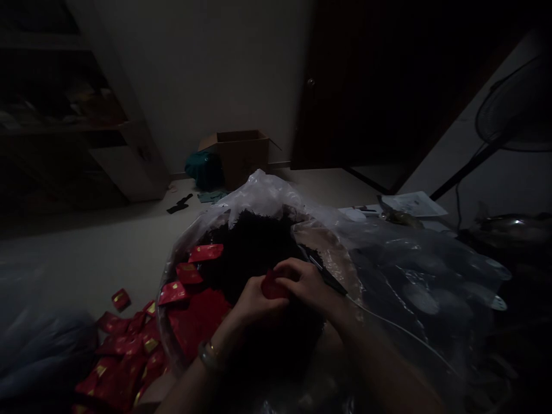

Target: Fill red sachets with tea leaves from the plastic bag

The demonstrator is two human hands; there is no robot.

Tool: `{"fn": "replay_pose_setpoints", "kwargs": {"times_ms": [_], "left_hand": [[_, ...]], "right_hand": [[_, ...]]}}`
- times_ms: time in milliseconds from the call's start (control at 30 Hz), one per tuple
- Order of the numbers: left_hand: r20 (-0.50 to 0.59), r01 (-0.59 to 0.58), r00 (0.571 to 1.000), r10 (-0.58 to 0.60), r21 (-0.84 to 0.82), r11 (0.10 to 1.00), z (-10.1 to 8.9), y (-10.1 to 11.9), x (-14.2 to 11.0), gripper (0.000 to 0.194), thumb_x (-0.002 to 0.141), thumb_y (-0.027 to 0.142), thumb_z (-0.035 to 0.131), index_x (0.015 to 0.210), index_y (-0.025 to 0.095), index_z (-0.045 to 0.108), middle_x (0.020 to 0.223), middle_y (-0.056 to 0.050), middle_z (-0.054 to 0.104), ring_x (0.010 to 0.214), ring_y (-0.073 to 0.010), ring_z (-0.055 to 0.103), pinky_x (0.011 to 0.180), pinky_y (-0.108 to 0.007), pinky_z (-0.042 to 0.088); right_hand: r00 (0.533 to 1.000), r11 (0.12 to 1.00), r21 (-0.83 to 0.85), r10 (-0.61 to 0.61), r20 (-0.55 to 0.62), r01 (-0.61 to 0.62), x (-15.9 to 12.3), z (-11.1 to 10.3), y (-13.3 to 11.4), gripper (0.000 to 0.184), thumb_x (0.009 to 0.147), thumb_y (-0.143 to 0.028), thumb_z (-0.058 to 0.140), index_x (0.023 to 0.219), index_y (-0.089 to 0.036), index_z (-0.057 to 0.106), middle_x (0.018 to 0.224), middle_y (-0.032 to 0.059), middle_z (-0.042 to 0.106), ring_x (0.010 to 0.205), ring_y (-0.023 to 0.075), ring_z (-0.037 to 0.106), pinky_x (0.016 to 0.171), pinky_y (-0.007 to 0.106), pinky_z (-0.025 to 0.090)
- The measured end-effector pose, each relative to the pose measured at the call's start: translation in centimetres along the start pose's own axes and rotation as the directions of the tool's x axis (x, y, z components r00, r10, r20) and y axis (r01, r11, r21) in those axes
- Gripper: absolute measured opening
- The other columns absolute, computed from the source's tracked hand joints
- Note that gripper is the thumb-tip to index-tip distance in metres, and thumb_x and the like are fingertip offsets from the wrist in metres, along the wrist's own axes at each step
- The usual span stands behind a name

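Observation:
Both my hands meet over a large clear plastic bag (263, 192) full of dark loose material (254, 241). My left hand (252, 302) and my right hand (304, 282) are closed together on one small red packet (272, 286). A dark thin tool (325, 274) sticks out from under my right hand; whether the hand holds it I cannot tell. Several red packets with gold marks (190, 273) lie inside the bag's left edge. A bracelet (209, 356) sits on my left wrist.
Many more red packets (125, 351) are heaped on the floor at lower left. A cardboard box (239, 152) and teal cloth (204, 169) stand by the far wall. A shelf unit (86, 132) is on the left, a fan (515, 106) and papers (414, 204) on the right.

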State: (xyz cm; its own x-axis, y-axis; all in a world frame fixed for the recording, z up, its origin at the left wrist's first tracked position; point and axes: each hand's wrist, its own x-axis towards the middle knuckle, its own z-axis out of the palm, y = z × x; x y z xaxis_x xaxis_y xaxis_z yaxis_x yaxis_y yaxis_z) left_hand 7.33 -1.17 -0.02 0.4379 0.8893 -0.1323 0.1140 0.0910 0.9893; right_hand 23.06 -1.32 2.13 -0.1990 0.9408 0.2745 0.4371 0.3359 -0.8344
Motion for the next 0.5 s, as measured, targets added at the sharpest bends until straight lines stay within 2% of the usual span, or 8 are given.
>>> {"fn": "replay_pose_setpoints", "kwargs": {"times_ms": [100,200,233,300,333,400,433,500], "left_hand": [[0.02,0.069,0.997,-0.068,-0.048,0.996,-0.1,-0.2,0.1,0.025,0.053,0.025,0.076,0.068,0.011,0.062,0.055,0.005,0.052,0.051,-0.0072,0.042,0.049,-0.02,0.033],[-0.004,0.094,0.996,-0.094,-0.073,0.993,0.0,-0.4,0.4,0.027,0.05,0.025,0.079,0.067,0.01,0.063,0.054,0.005,0.054,0.05,-0.0068,0.043,0.05,-0.02,0.033],[-0.024,0.094,0.995,-0.096,-0.076,0.993,0.0,-0.4,0.4,0.028,0.05,0.025,0.079,0.068,0.009,0.065,0.055,0.004,0.056,0.05,-0.0074,0.045,0.051,-0.02,0.035],[-0.067,0.088,0.993,-0.093,-0.082,0.993,0.0,-0.5,0.6,0.031,0.049,0.025,0.08,0.072,0.009,0.068,0.059,0.001,0.062,0.053,-0.0096,0.051,0.053,-0.021,0.038],[-0.088,0.079,0.992,-0.087,-0.086,0.993,0.0,-0.5,0.6,0.032,0.049,0.025,0.081,0.075,0.009,0.069,0.062,-0.001,0.065,0.055,-0.011,0.054,0.055,-0.022,0.041],[-0.121,0.057,0.99,-0.069,-0.102,0.993,-0.1,-0.5,0.7,0.036,0.049,0.025,0.082,0.079,0.009,0.071,0.071,-0.004,0.071,0.062,-0.0143,0.06,0.06,-0.024,0.045],[-0.135,0.046,0.989,-0.061,-0.112,0.993,-0.2,-0.6,0.8,0.037,0.049,0.025,0.083,0.082,0.01,0.072,0.075,-0.006,0.073,0.065,-0.0159,0.062,0.063,-0.025,0.047],[-0.158,0.029,0.986,-0.049,-0.127,0.992,-0.3,-0.6,0.8,0.039,0.05,0.027,0.083,0.084,0.01,0.072,0.081,-0.008,0.074,0.07,-0.0186,0.065,0.066,-0.027,0.049]], "right_hand": [[0.995,0.995,0.033,0.093,-0.032,-0.092,0.3,-0.1,0.8,0.029,0.073,-0.024,0.069,0.102,-0.021,0.068,0.068,-0.0026,0.063,0.06,0.0129,0.056,0.058,0.024,0.045],[0.988,0.988,0.017,0.152,-0.021,-0.152,1.0,-1.9,2.6,0.035,0.078,-0.034,0.064,0.11,-0.02,0.066,0.066,-0.0022,0.062,0.061,0.0144,0.058,0.059,0.025,0.046],[0.986,0.986,-0.02,0.163,-0.021,-0.163,1.2,-2.8,3.5,0.036,0.082,-0.036,0.06,0.114,-0.02,0.064,0.073,0.0,0.066,0.066,0.016,0.061,0.063,0.027,0.048],[0.979,0.959,-0.198,0.193,-0.073,-0.204,1.5,-4.5,5.8,0.04,0.083,-0.034,0.058,0.12,-0.018,0.059,0.099,0.0071,0.068,0.09,0.0212,0.064,0.081,0.033,0.049],[0.968,0.913,-0.323,0.239,-0.072,-0.25,1.6,-5.2,7.0,0.047,0.079,-0.031,0.063,0.123,-0.016,0.057,0.112,0.0109,0.065,0.102,0.0242,0.062,0.088,0.036,0.048],[0.926,0.756,-0.567,0.375,-0.037,-0.328,1.4,-5.8,9.5,0.068,0.071,-0.024,0.07,0.134,-0.019,0.046,0.135,0.0135,0.052,0.123,0.0281,0.05,0.099,0.04,0.042],[0.908,0.72,-0.594,0.417,-0.041,-0.358,1.3,-5.7,10.5,0.079,0.063,-0.018,0.074,0.136,-0.016,0.043,0.139,0.0167,0.047,0.127,0.0315,0.045,0.101,0.044,0.039],[0.884,0.684,-0.62,0.467,-0.032,-0.384,0.9,-4.9,12.1,0.091,0.054,-0.011,0.078,0.137,-0.013,0.041,0.138,0.0215,0.047,0.125,0.0351,0.048,0.099,0.045,0.041]]}}
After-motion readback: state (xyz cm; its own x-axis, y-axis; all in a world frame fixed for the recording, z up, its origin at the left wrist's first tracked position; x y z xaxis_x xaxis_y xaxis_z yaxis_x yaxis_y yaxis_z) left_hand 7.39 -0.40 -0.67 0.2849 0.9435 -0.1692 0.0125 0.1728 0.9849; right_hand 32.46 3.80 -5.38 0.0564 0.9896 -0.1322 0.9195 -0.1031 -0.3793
